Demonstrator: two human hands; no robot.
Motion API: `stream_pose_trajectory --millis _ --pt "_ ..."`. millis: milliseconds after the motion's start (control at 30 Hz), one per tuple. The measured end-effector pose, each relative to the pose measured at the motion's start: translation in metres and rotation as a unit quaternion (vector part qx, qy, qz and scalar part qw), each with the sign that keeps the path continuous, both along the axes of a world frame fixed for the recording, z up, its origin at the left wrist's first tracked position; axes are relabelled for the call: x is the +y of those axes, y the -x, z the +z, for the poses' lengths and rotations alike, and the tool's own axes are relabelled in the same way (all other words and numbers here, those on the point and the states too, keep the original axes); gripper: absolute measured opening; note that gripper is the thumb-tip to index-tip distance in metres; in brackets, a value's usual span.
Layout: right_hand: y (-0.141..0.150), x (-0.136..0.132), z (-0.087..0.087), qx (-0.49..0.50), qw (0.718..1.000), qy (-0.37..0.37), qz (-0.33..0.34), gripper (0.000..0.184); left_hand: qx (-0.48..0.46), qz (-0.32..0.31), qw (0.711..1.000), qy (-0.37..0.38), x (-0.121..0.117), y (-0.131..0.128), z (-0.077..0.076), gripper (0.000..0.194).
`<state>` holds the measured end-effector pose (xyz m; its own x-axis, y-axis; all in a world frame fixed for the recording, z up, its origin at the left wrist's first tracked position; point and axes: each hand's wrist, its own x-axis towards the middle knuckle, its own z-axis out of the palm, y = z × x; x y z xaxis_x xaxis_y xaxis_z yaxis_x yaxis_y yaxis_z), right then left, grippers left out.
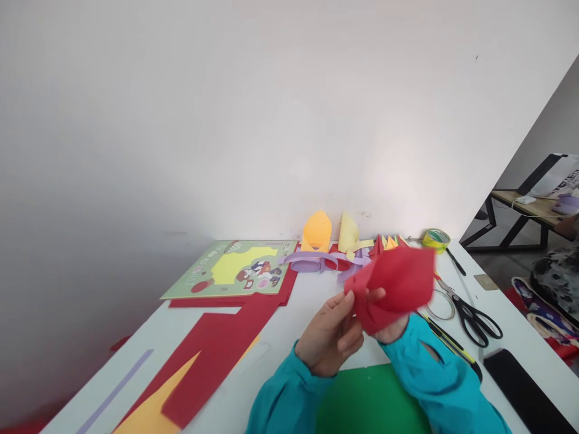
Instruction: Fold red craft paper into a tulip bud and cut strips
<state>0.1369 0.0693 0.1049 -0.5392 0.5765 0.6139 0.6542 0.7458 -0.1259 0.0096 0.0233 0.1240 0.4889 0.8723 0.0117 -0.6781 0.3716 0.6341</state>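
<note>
Left fingers [346, 305] pinch seemingly half-shaped red paper [407, 276], right hand [391, 333] unclear in grip, finished-looking orange roll [317, 231] standing at eleven o'clock.

Smooth, matt red paper piece [404, 280]

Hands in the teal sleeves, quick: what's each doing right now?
Left hand: closed on the edge of the red paper.
Right hand: mostly hidden by that paper; grip can't be told.
</note>
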Motion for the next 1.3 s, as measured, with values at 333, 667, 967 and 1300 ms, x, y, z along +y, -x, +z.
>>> stream_pose_trajectory --millis 333,667,967,1300 --pt "0.017 -0.019 -0.075 0.517 0.787 0.336 0.029 0.044 -0.148 0.279 0.941 0.123 0.002 -0.024 -0.034 0.027" --pt "0.009 -0.014 -0.116 0.222 0.931 0.204 -0.206 0.036 -0.200 0.278 0.904 0.258 -0.006 -0.031 -0.079 0.037" --pt "0.006 -0.010 -0.127 0.214 0.920 0.238 -0.227 0.035 -0.246 0.245 0.897 0.274 -0.006 -0.027 -0.088 0.040" --pt "0.004 -0.011 -0.128 0.206 0.913 0.242 -0.255 0.045 -0.242 0.248 0.893 0.287 -0.005 -0.027 -0.090 0.033"
